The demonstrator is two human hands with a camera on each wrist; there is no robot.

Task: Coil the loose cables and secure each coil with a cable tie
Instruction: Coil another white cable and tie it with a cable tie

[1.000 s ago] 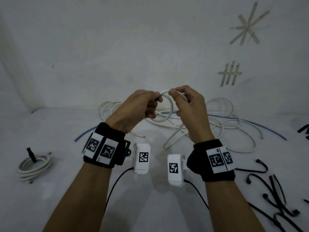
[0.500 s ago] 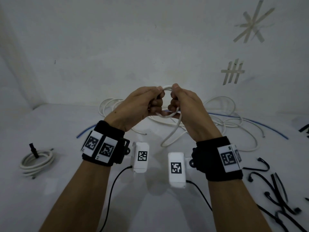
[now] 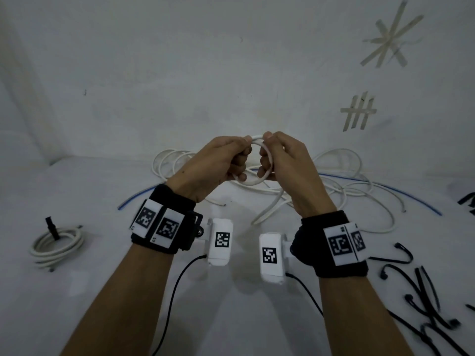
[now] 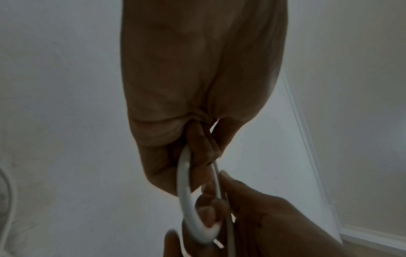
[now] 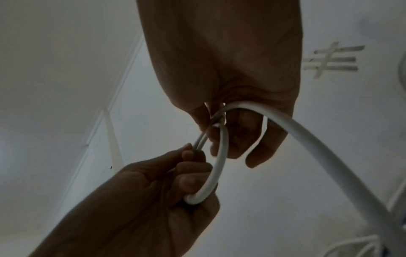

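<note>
Both hands hold a small loop of white cable (image 3: 253, 182) up in front of the wall. My left hand (image 3: 223, 160) grips the loop's left side, fingers curled round it (image 4: 186, 191). My right hand (image 3: 280, 160) grips the right side, thumb pinching the top beside the left thumb. The cable's free length (image 5: 325, 153) runs out of the right hand and drops to a tangle of loose white cable (image 3: 347, 191) on the table. A thin blue cable (image 3: 401, 194) lies across that tangle. Black cable ties (image 3: 424, 299) lie at the right.
A finished white coil (image 3: 55, 246) bound with a black tie lies at the left on the white table (image 3: 90, 291). Tape marks (image 3: 358, 113) are stuck on the wall behind. Black leads run from the wrist cameras toward me.
The two hands have drawn closer together and the loop between them has become smaller and tighter. The hands sit slightly higher against the wall.
</note>
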